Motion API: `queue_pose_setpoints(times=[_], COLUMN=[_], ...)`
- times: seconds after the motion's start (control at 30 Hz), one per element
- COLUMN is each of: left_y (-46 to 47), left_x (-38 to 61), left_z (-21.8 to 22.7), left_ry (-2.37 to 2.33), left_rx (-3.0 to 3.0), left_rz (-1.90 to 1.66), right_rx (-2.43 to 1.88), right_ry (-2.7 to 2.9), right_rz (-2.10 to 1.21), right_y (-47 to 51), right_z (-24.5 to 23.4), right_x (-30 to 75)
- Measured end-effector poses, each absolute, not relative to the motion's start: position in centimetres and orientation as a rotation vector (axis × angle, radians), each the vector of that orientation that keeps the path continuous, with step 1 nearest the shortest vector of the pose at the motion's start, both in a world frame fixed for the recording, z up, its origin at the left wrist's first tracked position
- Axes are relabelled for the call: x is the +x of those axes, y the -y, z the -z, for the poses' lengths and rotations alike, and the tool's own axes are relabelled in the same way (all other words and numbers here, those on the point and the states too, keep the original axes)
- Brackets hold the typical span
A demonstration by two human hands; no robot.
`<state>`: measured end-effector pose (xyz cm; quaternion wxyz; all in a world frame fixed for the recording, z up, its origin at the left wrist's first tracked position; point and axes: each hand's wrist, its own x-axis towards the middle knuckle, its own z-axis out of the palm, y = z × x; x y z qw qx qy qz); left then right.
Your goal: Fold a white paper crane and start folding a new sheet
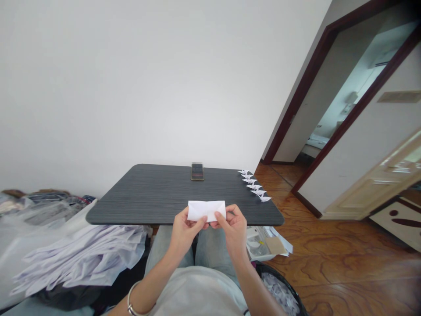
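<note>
A folded sheet of white paper (206, 208), now a wide rectangle, is held up just over the near edge of the dark table (148, 193). My left hand (186, 228) pinches its lower left part between thumb and fingers. On the lower right, my right hand (233, 226) grips it the same way, thumb on the face toward me. The fingers behind the paper are partly hidden. Several white origami cranes (253, 187) stand in a row along the table's right edge.
A phone on a stand (197, 171) is at the table's far edge, against the white wall. White cloth (88, 254) lies heaped at the left. Below the table on the right are a box of items (263, 245) and a black bin with paper scraps (279, 292).
</note>
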<state>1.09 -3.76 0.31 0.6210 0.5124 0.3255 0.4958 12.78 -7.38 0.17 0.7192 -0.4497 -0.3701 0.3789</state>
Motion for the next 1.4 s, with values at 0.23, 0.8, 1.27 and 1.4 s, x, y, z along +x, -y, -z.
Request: queue_pose_setpoints(times=[0.23,0.8,1.27,1.4], left_y=[4.1,3.7,3.7,3.5], left_x=[1.3,1.1,0.9,0.9], left_z=[-1.0,-1.2,-0.4,0.3], left_ry=[-0.713,-0.69,-0.727,-0.784], left_rx=[1.167,1.057,1.157,1.244], left_rz=[-1.206,-1.254,-1.298,-1.295], right_rx=[-1.01,-1.02,-1.032,-1.022], right_ry=[0.809,0.883,0.863,0.853], right_rz=[-0.827,-0.847,-0.891,-0.888], right_y=[7.4,7.2,7.1,7.0], right_z=[-0.4,0.1,0.2,0.3], right_x=[12.7,12.9,13.0,13.0])
